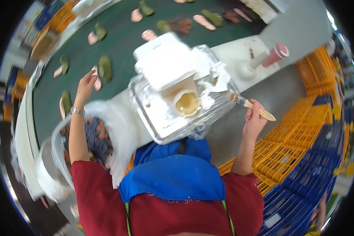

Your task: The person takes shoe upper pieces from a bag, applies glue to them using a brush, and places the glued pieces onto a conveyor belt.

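My left hand (pixel 86 83) reaches over the green belt, its fingers closed at the upper end of a pink sole-shaped piece (pixel 97 82). Right beside that piece lies an olive-green sole (pixel 105 69). A brush (pixel 266 115) with a pale wooden handle is gripped in my right hand (pixel 255 122), its bristle end pointing left at the edge of a plastic-wrapped metal tray (pixel 155 131). On the tray stands a tub of yellowish, glue-like liquid (pixel 187 104), next to a white foam box (pixel 165 61) and crumpled white tissue (pixel 218 80).
More pink and green soles (pixel 100 31) lie in pairs along the belt (pixel 122 43). Below my left forearm, a clear plastic bag (pixel 122 118) holds dark grey and brown pieces. A pink cylinder (pixel 275 55) stands at the right. Yellow crates (pixel 283 155) and blue crates (pixel 308 173) are stacked lower right.
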### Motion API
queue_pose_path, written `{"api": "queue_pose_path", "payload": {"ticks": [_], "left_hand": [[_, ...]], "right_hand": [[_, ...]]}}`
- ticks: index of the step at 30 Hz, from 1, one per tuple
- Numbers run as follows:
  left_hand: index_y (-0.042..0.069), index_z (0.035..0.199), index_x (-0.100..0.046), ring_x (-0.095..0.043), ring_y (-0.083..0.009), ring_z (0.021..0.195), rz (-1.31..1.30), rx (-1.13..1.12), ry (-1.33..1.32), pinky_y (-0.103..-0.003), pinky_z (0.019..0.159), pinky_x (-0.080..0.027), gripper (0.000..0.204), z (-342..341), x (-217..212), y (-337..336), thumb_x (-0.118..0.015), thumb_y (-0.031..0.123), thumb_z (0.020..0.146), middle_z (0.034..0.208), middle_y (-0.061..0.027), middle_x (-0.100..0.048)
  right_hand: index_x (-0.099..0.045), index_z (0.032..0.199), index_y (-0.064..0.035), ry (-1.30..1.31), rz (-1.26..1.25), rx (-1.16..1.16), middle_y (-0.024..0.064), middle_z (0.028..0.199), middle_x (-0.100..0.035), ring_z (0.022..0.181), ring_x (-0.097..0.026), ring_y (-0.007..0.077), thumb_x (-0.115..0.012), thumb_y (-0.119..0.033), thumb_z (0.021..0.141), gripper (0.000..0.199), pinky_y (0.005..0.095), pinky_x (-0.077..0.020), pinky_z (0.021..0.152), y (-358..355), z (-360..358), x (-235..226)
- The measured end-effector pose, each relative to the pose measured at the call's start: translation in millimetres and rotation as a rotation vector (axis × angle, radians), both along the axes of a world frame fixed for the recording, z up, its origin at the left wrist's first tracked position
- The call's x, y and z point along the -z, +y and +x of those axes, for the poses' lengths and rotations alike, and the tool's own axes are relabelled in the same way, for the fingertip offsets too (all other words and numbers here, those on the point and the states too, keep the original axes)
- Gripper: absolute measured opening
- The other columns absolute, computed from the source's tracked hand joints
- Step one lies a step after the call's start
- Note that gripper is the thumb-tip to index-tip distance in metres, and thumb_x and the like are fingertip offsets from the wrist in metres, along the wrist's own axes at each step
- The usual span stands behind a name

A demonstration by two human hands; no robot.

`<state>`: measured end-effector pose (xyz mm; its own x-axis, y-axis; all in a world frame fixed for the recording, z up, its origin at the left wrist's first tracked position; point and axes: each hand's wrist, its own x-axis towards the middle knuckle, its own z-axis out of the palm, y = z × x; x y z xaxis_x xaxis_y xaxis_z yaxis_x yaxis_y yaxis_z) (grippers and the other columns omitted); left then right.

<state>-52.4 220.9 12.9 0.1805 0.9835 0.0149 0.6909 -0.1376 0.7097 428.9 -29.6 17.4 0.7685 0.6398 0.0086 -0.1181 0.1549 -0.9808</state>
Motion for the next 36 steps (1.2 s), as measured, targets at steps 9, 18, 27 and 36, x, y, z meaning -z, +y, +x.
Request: {"api": "queue_pose_path", "payload": {"ticks": [9, 18, 27, 36], "left_hand": [[-0.001, 0.103, -0.052, -0.056, -0.0308, 0.085, 0.188, -0.407, 0.447, -0.036, 0.073, -0.044, 0.028, -123.2, 39.9, -259.5, -0.049, 0.005, 0.076, 0.092, -0.0197, -0.057], [0.000, 0.111, -0.046, -0.054, -0.0261, 0.085, 0.063, -0.583, 0.133, -0.032, 0.075, -0.043, 0.040, -159.0, 15.9, -294.5, -0.049, -0.005, 0.071, 0.107, -0.0175, -0.051], [0.009, 0.120, -0.038, -0.049, -0.0304, 0.099, 0.062, -0.486, 0.372, -0.035, 0.084, -0.039, 0.061, -146.0, 21.0, -342.4, -0.062, 0.009, 0.064, 0.112, -0.0176, -0.047], [0.000, 0.101, -0.055, -0.058, -0.0261, 0.077, 0.474, -0.775, 0.008, -0.029, 0.065, -0.045, 0.028, -127.6, -27.9, -319.6, -0.046, -0.004, 0.074, 0.089, -0.0172, -0.058]], "right_hand": [[-0.052, 0.086, 0.0055, -0.043, 0.091, -0.155, -0.0029, 0.052, -0.035, 0.044, -0.028, 0.0026, -0.048, -0.012, 0.083, 0.018, 0.0164, -0.0175, 0.040, 28.5, -78.0, -13.9], [-0.054, 0.083, 0.0054, -0.225, 0.091, -0.272, -0.0020, 0.053, -0.036, 0.044, -0.029, 0.0033, -0.049, -0.011, 0.081, 0.017, 0.0170, -0.0174, 0.041, 32.2, -140.1, -27.9], [-0.054, 0.085, 0.0050, -0.297, 0.043, -0.356, -0.0026, 0.053, -0.036, 0.045, -0.028, 0.0025, -0.048, -0.012, 0.082, 0.018, 0.0165, -0.0167, 0.040, 36.7, -168.5, -30.8], [-0.046, 0.105, 0.0001, -0.119, 0.100, -0.647, -0.0013, 0.049, -0.036, 0.042, -0.028, 0.0034, -0.039, -0.022, 0.090, 0.027, 0.0165, -0.0202, 0.038, 50.5, -201.7, -35.7]]}}
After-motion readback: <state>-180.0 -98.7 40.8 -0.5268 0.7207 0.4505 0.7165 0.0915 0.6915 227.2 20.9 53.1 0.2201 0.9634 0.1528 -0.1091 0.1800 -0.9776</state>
